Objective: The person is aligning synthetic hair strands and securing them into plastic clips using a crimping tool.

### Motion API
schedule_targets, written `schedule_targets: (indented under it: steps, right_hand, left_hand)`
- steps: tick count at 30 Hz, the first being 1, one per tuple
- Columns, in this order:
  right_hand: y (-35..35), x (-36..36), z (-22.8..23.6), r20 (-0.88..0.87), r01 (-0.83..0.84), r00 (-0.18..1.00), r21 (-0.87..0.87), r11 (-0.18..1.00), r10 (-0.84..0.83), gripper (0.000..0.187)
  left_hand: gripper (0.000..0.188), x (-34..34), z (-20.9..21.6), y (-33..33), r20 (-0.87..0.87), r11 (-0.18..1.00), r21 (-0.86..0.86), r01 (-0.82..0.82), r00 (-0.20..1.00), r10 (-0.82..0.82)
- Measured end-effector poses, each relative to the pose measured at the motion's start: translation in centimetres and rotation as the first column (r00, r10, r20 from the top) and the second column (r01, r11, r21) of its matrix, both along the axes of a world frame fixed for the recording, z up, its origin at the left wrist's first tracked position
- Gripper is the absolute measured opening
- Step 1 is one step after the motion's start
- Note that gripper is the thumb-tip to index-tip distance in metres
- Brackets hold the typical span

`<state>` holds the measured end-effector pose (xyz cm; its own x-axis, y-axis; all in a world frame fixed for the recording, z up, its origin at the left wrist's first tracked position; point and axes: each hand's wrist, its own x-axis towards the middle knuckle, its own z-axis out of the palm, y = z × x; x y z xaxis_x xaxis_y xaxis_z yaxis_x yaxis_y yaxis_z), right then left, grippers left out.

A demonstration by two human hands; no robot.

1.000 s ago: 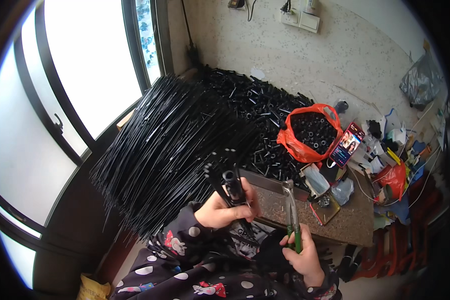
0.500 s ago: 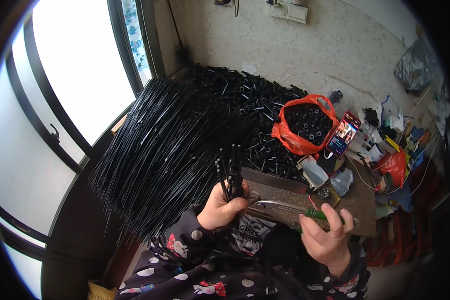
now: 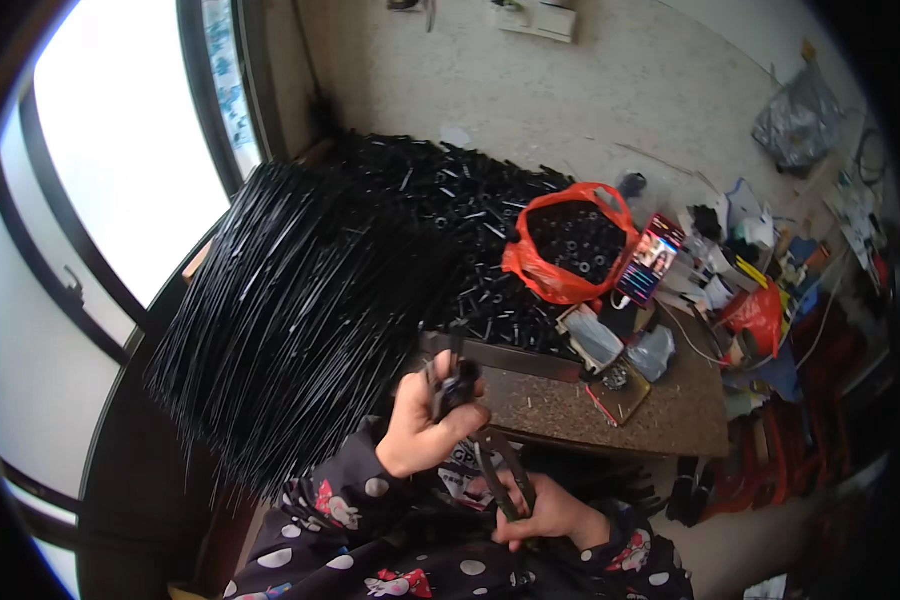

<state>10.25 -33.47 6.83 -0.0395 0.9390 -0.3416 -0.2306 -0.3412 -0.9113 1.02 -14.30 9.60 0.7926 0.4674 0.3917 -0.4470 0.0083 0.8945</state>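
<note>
The left hand (image 3: 422, 432) has its fingers pinching a blurred black tubular piece (image 3: 460, 388), just off the tabletop's (image 3: 530, 408) front edge; the right hand's (image 3: 555, 516) fingers wrap the pliers (image 3: 498, 470), head just below it. That piece looks unfinished to me. Plenty seems left: black rods (image 3: 260, 340) along the left edge, loose tubes (image 3: 480, 210) toward the back. Whether the red plastic bag (image 3: 542, 287) holds finished ones, I can't tell.
</note>
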Motion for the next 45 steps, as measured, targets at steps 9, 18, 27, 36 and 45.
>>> schedule_targets:
  steps: [9,18,27,36,45]
  right_hand:
    - [-1.2,0.4,1.5,0.095,-0.011,0.995,0.121,0.993,-0.001,0.025]
    - [-0.1,1.2,0.8,0.682,-0.023,-0.176,0.718,0.695,-0.710,0.046]
    - [-0.2,0.2,-0.2,-0.070,-0.100,0.992,0.022,0.995,0.101,0.038]
    - [-1.6,-1.9,-1.4,0.308,0.157,0.925,0.229,0.961,-0.224,0.025]
    - [-1.7,1.1,0.5,-0.199,0.029,0.980,0.053,0.998,-0.018,0.050]
  left_hand:
    - [0.017,-1.5,1.5,0.6,0.089,0.989,-0.136,0.060,0.995,-0.048]
    - [0.061,-0.7,2.0,0.7,-0.040,0.991,0.133,-0.011,0.999,0.016]
    - [0.067,0.4,1.6,0.5,-0.046,0.986,0.121,0.116,0.993,-0.112]
    - [0.056,0.4,2.0,0.9,-0.039,0.971,0.164,0.173,0.985,-0.168]
    - [0.043,0.7,0.6,0.3,-0.051,0.974,0.219,0.057,0.998,-0.046]
